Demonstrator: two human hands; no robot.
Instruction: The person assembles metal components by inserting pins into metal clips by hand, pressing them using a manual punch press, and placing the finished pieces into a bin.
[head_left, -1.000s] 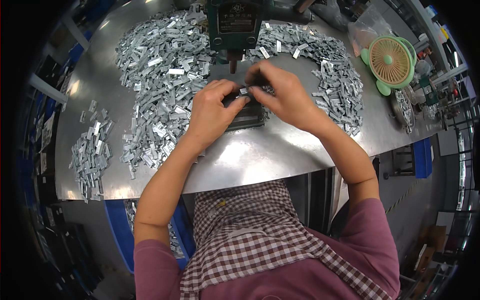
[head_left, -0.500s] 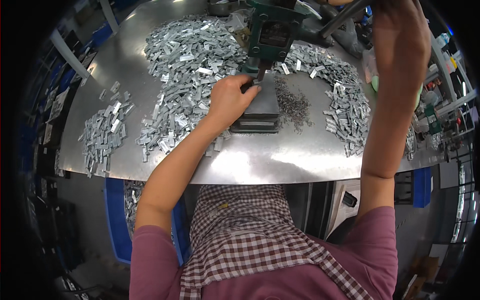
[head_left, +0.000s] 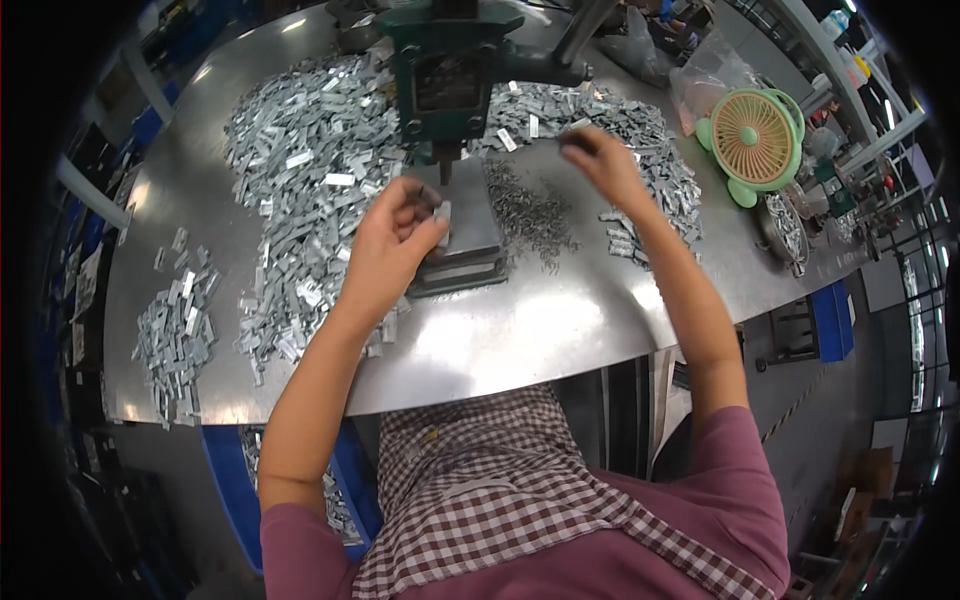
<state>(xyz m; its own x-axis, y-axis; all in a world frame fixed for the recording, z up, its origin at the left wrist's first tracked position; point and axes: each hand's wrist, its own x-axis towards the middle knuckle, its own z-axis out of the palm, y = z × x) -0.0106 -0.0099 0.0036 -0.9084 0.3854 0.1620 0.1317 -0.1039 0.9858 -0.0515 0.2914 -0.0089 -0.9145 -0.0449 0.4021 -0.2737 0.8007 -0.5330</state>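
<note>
My left hand is closed on a small silver metal piece, pinched between thumb and fingers at the left side of the press's flat plate. Just above that plate hangs the punch of a green hand press. My right hand is in the air right of the press, over the edge of a heap of metal pieces. Its fingers are bent and blurred, so I cannot make out whether anything is in them. Small dark slivers lie scattered beside the plate.
A large heap of silver metal pieces covers the table left of the press, with a smaller pile farther left. A green fan and a pan of pieces stand at right. Below the edge sits a blue bin.
My right hand has come down from the upper right, off the press's lever side. My left hand has drawn back from under the punch with the metal piece. The view has shifted right.
</note>
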